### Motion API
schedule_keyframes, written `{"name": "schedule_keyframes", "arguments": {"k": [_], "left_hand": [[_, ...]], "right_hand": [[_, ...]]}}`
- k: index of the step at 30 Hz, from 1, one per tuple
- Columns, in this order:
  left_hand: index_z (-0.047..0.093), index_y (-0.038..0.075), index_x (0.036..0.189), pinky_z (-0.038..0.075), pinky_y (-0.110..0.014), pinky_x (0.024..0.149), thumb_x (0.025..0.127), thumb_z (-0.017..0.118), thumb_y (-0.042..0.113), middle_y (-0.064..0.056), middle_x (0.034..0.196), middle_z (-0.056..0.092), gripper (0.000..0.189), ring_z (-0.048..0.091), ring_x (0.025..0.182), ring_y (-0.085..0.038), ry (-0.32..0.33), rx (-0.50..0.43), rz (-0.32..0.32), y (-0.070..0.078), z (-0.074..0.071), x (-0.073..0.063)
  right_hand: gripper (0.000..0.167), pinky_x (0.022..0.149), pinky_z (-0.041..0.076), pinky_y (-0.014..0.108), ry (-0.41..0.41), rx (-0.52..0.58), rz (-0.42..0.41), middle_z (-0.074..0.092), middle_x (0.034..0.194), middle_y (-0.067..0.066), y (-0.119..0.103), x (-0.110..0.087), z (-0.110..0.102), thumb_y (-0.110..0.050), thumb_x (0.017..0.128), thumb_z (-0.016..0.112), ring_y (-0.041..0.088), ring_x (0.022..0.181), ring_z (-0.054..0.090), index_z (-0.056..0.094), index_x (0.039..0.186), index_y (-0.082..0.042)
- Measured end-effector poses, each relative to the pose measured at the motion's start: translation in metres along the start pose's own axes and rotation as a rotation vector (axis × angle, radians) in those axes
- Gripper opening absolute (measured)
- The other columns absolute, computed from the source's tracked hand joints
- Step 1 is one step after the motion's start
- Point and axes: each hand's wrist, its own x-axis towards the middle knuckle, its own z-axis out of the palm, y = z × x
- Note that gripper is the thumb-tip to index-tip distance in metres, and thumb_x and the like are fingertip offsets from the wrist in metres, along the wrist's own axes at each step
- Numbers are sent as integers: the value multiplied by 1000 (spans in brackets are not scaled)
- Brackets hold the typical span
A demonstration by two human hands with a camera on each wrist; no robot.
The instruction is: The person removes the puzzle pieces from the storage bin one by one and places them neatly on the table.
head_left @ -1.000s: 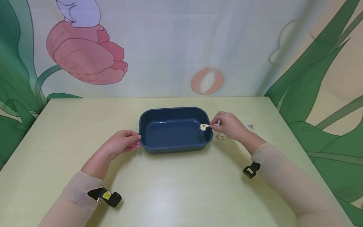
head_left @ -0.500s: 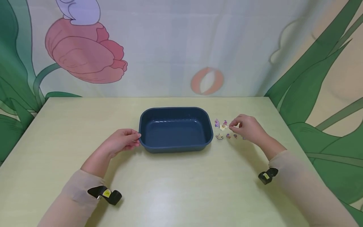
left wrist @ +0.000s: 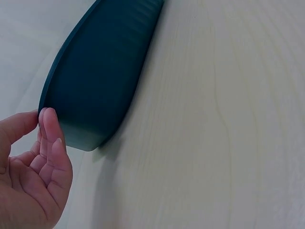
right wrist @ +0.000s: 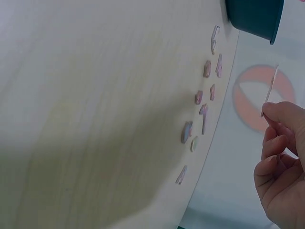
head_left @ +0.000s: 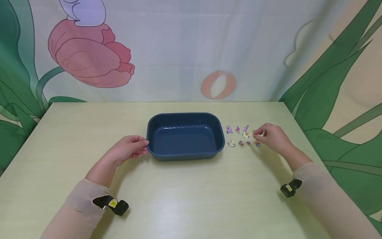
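My left hand (head_left: 129, 149) pinches the left rim of a dark blue rectangular basin (head_left: 185, 157). In the left wrist view, the thumb and fingertips meet at the basin's edge (left wrist: 90, 81). Between thumb and index finger, my right hand (head_left: 273, 137) pinches a small flat cream-coloured piece (head_left: 246, 135) with a brown pattern. Seen edge-on in the right wrist view, that piece (right wrist: 270, 88) is a thin sliver raised off the table. Below it lie small flat pieces in two rough rows, among them a purple one (head_left: 229, 129) and a cream one (head_left: 231, 143).
The pale wooden table (head_left: 179, 199) carries the basin and the several small pieces to its right. A printed curtain (head_left: 167, 59) hangs behind the table's back edge. Large green leaf prints (head_left: 346, 149) stand along the right side.
My right hand has moved rightward with the cream piece, from over the basin's right end to above the small pieces, uncovering more of them. My left hand has stayed at the rim.
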Motion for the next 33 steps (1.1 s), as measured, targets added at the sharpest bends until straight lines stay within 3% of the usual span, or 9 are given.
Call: {"name": "schedule_keyframes", "arguments": {"k": [14, 33], "left_hand": [[52, -7, 106, 50, -22, 66, 95, 55, 20, -1, 79, 61, 29, 62, 73, -12, -1, -10, 2, 2, 1, -2], [51, -11, 108, 50, -21, 66, 95, 55, 17, 0, 77, 62, 31, 62, 72, -11, -1, -28, 2, 0, 0, -1]], "right_hand": [[15, 63, 42, 32, 19, 30, 55, 60, 92, 14, 26, -10, -2, -10, 85, 66, 26, 79, 49, 69, 93, 3], [25, 63, 41, 30, -96, 57, 260, 61, 87, 10, 76, -15, -1, -19, 88, 62, 22, 77, 49, 66, 98, 4]]}}
